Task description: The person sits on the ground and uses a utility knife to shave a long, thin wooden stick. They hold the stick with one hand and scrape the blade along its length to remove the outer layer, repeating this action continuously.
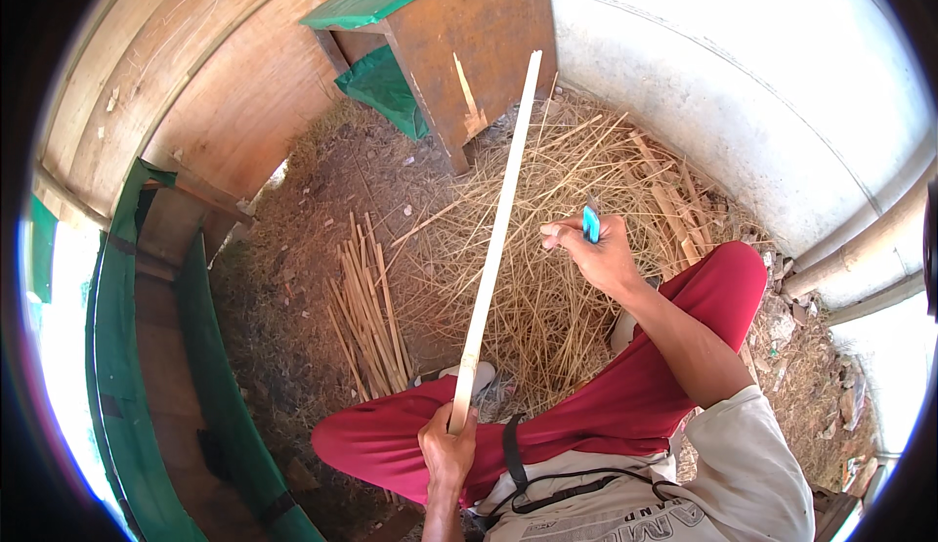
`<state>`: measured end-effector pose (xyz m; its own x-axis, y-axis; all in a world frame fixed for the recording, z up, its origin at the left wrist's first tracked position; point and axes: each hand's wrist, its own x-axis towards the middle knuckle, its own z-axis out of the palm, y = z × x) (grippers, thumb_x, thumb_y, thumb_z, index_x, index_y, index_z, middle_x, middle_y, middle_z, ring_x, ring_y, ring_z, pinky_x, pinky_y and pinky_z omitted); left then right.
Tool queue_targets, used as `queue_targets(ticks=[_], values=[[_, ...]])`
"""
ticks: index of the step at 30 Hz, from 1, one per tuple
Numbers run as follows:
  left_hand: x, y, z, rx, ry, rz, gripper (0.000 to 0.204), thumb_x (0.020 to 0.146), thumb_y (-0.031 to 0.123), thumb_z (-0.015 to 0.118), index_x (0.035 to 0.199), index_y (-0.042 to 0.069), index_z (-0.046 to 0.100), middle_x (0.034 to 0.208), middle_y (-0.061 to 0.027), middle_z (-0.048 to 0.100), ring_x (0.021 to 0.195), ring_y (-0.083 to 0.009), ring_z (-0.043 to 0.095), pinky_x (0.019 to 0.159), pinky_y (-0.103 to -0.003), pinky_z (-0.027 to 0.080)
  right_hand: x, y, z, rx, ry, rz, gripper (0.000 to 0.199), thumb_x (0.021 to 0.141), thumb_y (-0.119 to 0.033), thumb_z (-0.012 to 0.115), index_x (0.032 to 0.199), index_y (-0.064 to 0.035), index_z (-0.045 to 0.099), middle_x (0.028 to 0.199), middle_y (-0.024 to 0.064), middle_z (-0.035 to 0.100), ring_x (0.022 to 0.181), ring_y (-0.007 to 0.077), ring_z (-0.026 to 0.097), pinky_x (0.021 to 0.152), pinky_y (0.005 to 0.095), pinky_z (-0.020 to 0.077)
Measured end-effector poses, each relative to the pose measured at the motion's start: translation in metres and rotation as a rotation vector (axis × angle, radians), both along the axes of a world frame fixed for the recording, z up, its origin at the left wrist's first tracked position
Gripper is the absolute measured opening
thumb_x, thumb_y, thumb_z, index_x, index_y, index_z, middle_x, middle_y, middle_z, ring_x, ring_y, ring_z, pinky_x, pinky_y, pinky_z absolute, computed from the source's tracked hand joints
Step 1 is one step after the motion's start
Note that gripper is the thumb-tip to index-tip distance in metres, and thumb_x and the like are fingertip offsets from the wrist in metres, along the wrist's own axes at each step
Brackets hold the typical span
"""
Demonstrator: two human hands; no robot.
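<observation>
My left hand is closed round the lower end of a long pale strip of wood or bamboo, by my left thigh. The strip slants up and away, its far end in front of a brown wooden cabinet. To the right of the strip, my right hand is closed on a turquoise-handled cutter knife, its blade end pointing away from me. The knife and the strip are apart. Thin straw-like shavings lie heaped on the ground beneath my right hand.
Split sticks lie bundled on the dirt floor to the left, and longer pieces by the right wall. The brown cabinet with a green cover stands ahead. Green-edged benches run along the left. My bent red-trousered legs frame the near side.
</observation>
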<state>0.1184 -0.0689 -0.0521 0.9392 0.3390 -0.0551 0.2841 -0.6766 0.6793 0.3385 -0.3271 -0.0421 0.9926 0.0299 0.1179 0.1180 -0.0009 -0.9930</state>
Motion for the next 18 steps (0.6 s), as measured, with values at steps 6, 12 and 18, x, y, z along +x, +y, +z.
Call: queue_targets(ticks=[6,12,18], values=[[-0.001,0.001,-0.002,0.009,-0.003,-0.005,0.023,0.082,0.012,0.077,0.098,-0.003,0.069,0.078,-0.0189,0.07,0.069,-0.0295,0.069,0.067,-0.037,0.053,0.0,0.001,0.001,-0.026,-0.038,0.034,0.021,0.089,-0.005,0.062,0.104,0.0036,0.074,0.077,0.0081,0.074,0.051,0.0016,0.048,0.046,0.022,0.0371],[-0.001,0.003,-0.006,0.007,-0.013,0.0,0.022,0.081,0.011,0.077,0.096,-0.003,0.069,0.078,-0.0188,0.069,0.068,-0.0306,0.069,0.066,-0.038,0.053,0.003,0.002,-0.008,0.014,-0.067,0.017,0.02,0.089,-0.009,0.066,0.103,0.0021,0.075,0.064,0.0042,0.068,0.049,0.0018,0.045,0.045,0.0239,0.0344],[0.003,0.003,-0.001,0.036,-0.064,-0.021,0.022,0.08,0.009,0.078,0.096,-0.003,0.069,0.076,-0.0183,0.069,0.066,-0.0305,0.069,0.064,-0.038,0.053,0.004,0.002,-0.008,-0.032,-0.056,-0.038,0.018,0.089,-0.016,0.071,0.096,-0.0007,0.077,0.061,0.0029,0.066,0.048,0.0042,0.045,0.044,0.0251,0.033]])
